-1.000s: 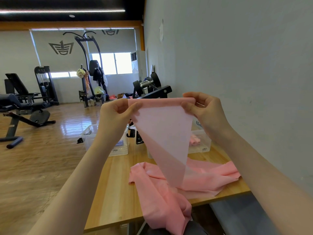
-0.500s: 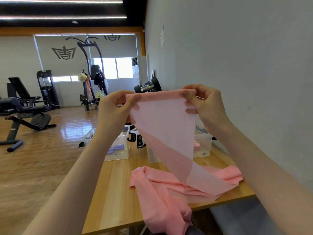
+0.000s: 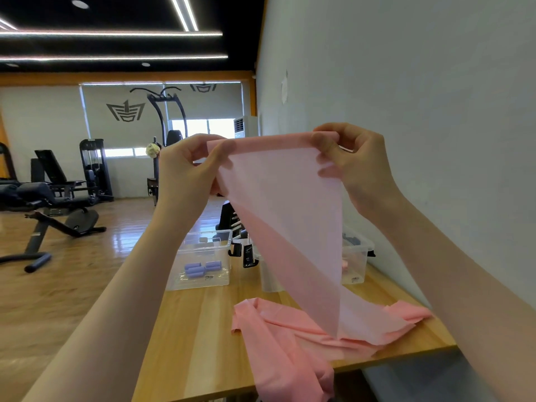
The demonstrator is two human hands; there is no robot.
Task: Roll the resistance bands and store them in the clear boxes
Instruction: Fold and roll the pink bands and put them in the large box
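Two bare forearms are seen, reaching in from the lower corners of the view. No sleeve is worn on either arm up to the frame's edge, and the wrists are uncovered. The left hand (image 3: 185, 172) and the right hand (image 3: 358, 166) are ungloved. The fingers (image 3: 324, 140) are bare, with short nails left unpainted where they can be made out. Both arms are seen as slender, widened towards the frame's edge by the wide-angle lens.
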